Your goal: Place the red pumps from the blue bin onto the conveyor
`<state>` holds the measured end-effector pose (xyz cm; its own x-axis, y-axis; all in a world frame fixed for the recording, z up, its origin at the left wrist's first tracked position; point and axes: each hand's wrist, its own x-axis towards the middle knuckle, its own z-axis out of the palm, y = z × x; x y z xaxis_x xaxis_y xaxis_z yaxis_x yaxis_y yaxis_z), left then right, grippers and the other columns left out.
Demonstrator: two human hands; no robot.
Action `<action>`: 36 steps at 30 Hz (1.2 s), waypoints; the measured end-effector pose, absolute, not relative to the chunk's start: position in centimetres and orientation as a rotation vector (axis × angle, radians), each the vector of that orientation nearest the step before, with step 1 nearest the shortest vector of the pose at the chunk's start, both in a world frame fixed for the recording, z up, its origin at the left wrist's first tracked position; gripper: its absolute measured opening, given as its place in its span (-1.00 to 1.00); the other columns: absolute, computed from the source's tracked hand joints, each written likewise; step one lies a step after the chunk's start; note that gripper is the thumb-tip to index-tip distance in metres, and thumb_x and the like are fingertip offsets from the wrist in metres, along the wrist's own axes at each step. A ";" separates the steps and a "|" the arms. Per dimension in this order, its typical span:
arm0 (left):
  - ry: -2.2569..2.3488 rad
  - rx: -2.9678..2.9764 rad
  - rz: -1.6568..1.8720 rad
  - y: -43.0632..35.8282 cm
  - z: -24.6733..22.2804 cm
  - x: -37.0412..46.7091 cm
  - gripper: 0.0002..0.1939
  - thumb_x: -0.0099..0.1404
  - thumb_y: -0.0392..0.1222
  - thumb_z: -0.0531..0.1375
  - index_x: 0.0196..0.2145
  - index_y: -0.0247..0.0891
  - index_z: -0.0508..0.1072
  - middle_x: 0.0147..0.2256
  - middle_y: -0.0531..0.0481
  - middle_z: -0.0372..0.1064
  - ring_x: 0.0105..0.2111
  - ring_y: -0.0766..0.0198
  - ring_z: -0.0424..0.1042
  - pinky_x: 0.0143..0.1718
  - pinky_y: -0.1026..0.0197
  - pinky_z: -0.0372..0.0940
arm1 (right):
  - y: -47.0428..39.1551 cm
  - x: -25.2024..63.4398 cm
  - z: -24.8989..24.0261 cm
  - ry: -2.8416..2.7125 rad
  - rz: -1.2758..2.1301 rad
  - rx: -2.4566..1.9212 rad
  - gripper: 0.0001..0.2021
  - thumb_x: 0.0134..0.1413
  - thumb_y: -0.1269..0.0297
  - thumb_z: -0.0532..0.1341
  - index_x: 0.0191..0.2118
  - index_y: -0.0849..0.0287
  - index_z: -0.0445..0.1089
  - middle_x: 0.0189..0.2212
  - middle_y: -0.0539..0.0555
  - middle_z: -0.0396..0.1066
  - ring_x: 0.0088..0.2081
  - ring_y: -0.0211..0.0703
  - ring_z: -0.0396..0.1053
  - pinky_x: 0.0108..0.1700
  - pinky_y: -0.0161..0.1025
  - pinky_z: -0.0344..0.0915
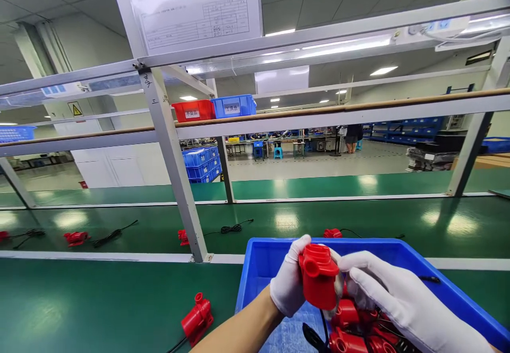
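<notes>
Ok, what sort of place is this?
Likely a factory assembly floor: similar red parts sit spaced along a green counter, more are piled in a blue bin, and blue stools stand farther back.

Open counter [91, 305] is extending left of the blue bin [358, 241], with one red housing [197, 319] obstructing near the bin. Inside, piled red parts [346, 313] are blocking the right; bare floor is showing at lower left. A metal post [173, 167] and overhead shelf [338, 116] are limiting passage beyond.
</notes>
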<state>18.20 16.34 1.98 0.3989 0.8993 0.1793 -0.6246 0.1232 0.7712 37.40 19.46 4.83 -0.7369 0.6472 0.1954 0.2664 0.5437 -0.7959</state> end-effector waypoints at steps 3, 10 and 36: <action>0.385 0.883 1.183 16.5 1.7 18.2 -0.25 0.22 0.36 -0.03 -0.24 -0.52 0.44 -0.59 -0.15 0.39 -0.67 0.20 0.35 -0.61 0.25 0.17 | 19.2 37.7 4.7 -2.333 1.076 -0.756 -0.69 0.35 -0.06 -0.01 0.01 -0.05 0.29 -0.08 -0.08 0.39 -0.07 -0.26 0.35 0.00 -0.43 0.23; 0.397 0.920 1.188 16.5 1.7 18.3 -0.24 0.22 0.34 -0.03 -0.24 -0.55 0.47 -0.59 -0.16 0.38 -0.62 0.21 0.34 -0.55 0.24 0.22 | 18.8 37.7 5.2 -2.383 1.103 -0.766 -0.64 0.35 -0.10 -0.05 -0.01 -0.04 0.31 -0.18 -0.09 0.41 -0.17 -0.28 0.37 -0.08 -0.43 0.26; 0.451 0.876 1.191 16.1 2.2 18.1 -0.34 0.11 0.32 0.14 -0.34 -0.48 0.46 -0.44 -0.17 0.41 -0.51 0.26 0.32 -0.37 0.25 0.20 | 19.1 37.7 3.7 -2.488 0.923 -0.754 -0.58 0.33 -0.09 -0.06 0.06 -0.04 0.37 -0.03 0.04 0.41 -0.03 -0.08 0.38 0.02 -0.26 0.36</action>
<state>18.12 16.12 2.21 0.3380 0.9315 0.1344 -0.6092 0.1077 0.7856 37.66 19.12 3.66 -0.7835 0.6003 0.1605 0.3504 0.6400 -0.6838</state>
